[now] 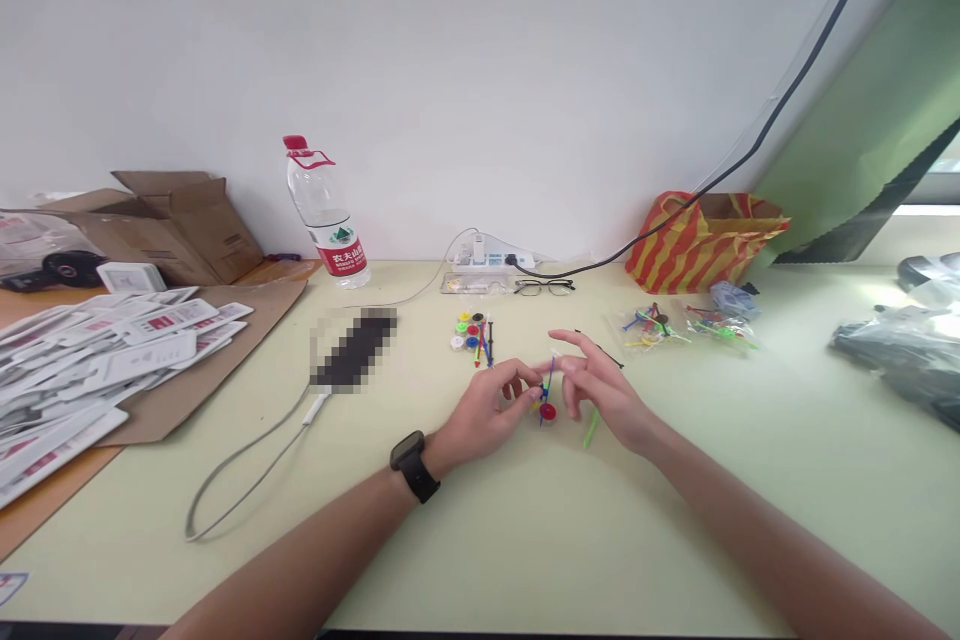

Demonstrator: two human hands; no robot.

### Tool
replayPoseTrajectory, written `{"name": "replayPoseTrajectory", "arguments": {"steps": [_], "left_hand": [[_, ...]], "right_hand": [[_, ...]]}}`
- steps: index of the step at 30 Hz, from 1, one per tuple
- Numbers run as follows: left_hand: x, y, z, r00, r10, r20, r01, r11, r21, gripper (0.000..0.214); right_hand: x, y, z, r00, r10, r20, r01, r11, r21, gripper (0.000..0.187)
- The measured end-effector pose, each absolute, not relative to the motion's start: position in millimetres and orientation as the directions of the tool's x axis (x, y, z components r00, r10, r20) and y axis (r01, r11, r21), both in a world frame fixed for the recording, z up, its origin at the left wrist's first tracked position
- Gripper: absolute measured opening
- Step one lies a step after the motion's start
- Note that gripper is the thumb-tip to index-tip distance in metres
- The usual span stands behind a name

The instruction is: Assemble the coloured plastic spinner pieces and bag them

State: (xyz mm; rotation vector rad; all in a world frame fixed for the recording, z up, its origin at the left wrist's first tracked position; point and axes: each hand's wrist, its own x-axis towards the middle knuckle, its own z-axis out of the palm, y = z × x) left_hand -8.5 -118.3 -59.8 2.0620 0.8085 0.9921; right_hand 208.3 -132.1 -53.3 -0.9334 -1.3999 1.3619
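Your left hand (491,408) is closed in a pinch, thumb and fingers on a small plastic assembly (548,412) just above the table (525,540), in front of you. It shows a red wheel and a thin blue stick (551,380) standing at a slant. Your right hand (611,398) has its fingers loosely bent beside the stick, the index finger stretched out; you cannot tell here whether they grip it.

The assembly looks very light, probably stiff and rather smooth, so the wheel could slip or spin under a fingertip. The stick is slim and might bend or snap if forced sideways; hold it near its joint, and take the wheel by its rim.

A green stick (590,429) lies below your right hand. Farther out are loose wheels (462,328), a black stick (490,342) and glasses (531,289).
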Motion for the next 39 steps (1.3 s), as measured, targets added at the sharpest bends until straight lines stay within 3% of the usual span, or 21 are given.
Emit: {"name": "replayPoseTrajectory", "arguments": {"steps": [4, 11, 17, 23, 30, 35, 39], "left_hand": [[-7, -122, -61, 0.552, 0.734, 0.395, 0.24, -0.594, 0.768, 0.018], [-8, -116, -63, 0.455, 0.787, 0.416, 0.267, -0.567, 0.78, 0.02], [-8, -114, -66, 0.426, 0.808, 0.407, 0.312, -0.553, 0.772, 0.018], [-8, -114, -65, 0.351, 0.821, 0.45, 0.276, -0.55, 0.789, 0.015], [-10, -111, -66, 0.212, 0.819, 0.533, 0.242, -0.573, 0.783, 0.013], [-10, -110, -66, 0.16, 0.819, 0.552, 0.238, -0.574, 0.783, 0.013], [-9, -110, -66, 0.193, 0.821, 0.538, 0.241, -0.571, 0.785, 0.014]], "right_hand": [[220, -127, -46, -0.211, 0.968, 0.135, -0.198, 0.093, -0.976, 0.044], [213, -127, -50, -0.105, 0.991, 0.086, -0.145, 0.071, -0.987, 0.042], [218, -128, -47, -0.217, 0.976, 0.005, -0.214, -0.042, -0.976, 0.05], [220, -123, -49, -0.097, 0.993, 0.071, -0.207, 0.049, -0.977, 0.036], [211, -129, -48, -0.13, 0.991, -0.007, -0.236, -0.038, -0.971, 0.047], [224, -132, -37, -0.391, 0.919, -0.048, -0.396, -0.215, -0.893, 0.069], [222, -132, -34, -0.306, 0.952, 0.015, -0.435, -0.126, -0.892, 0.053]]}}
